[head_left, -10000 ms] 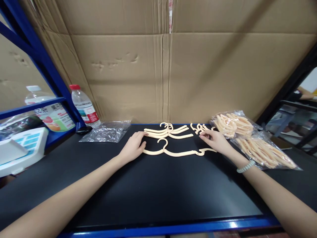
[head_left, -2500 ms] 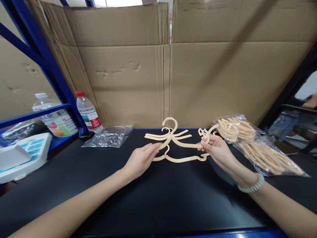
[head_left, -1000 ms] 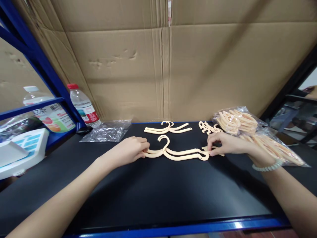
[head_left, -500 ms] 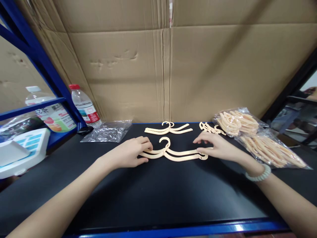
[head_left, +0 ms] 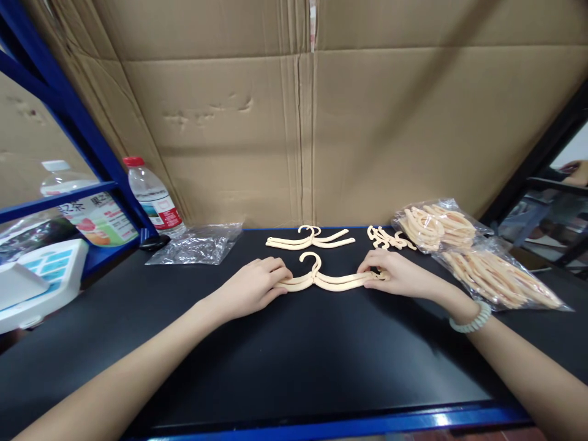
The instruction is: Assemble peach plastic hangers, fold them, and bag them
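Lying flat, stacked hangers (head_left: 328, 280) span between both hands' fingers (head_left: 278, 280).

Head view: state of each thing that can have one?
Left hand: gripping the hangers' left end.
Right hand: gripping their right end.
Hangers: stacked, flat on table.
Bottle: upright, capped.
Empty bag: flat, crumpled.
Full bags: lying, full of hangers.
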`<state>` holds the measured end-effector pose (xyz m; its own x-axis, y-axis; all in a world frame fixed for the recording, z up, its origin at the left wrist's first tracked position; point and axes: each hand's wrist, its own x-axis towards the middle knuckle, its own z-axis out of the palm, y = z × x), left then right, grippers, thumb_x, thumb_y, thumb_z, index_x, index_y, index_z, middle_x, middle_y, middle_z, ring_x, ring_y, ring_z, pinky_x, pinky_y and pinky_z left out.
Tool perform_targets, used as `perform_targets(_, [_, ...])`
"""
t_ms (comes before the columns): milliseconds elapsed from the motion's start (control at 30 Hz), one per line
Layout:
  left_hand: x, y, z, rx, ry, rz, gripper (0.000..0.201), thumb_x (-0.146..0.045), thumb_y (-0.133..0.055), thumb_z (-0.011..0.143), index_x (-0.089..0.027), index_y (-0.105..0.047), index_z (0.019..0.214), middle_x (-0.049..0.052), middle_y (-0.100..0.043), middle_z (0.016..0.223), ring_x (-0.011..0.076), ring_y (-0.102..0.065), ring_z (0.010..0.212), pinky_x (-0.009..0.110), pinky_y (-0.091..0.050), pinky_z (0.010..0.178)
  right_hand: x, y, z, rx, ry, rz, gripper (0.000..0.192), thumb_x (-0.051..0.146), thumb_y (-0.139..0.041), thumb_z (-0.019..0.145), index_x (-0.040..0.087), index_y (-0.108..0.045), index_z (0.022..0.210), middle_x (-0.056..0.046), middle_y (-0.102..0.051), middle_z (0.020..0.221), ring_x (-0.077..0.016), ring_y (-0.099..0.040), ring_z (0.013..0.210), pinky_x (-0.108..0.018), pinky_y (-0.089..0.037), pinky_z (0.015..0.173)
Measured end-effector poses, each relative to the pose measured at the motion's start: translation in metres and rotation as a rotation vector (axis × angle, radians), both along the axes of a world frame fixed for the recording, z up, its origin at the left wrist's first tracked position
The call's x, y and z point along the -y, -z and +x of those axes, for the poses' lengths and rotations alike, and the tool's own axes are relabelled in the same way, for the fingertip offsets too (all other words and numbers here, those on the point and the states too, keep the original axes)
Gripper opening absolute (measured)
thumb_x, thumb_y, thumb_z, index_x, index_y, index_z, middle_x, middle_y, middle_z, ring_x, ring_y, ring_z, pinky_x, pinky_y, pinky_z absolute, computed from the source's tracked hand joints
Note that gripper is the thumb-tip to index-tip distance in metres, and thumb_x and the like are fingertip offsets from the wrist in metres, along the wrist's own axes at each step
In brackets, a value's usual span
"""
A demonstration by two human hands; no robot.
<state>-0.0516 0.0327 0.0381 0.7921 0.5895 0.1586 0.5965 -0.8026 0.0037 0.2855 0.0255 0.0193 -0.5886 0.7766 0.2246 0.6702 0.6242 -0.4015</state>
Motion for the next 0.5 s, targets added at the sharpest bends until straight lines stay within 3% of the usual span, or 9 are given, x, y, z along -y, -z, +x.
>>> perform_targets(500, [-0.011, 0.019, -0.001, 0.256, 0.000, -0.079, 0.024, -0.024, -0.045, 0.091, -0.019, -0.062, 0.107, 0.007, -0.058, 0.102, 0.0195, -0.055, 0.094, 0.031, -0.046, 0.084, -0.006, 0.010, -0.001, -0.064, 0.076, 0.024, 0.018, 0.033, -0.059, 0.084, 0.017, -0.066, 0.090, -0.006, -0.060, 0.086, -0.0206, -0.055, 0.079, -0.032, -0.042, 0.072])
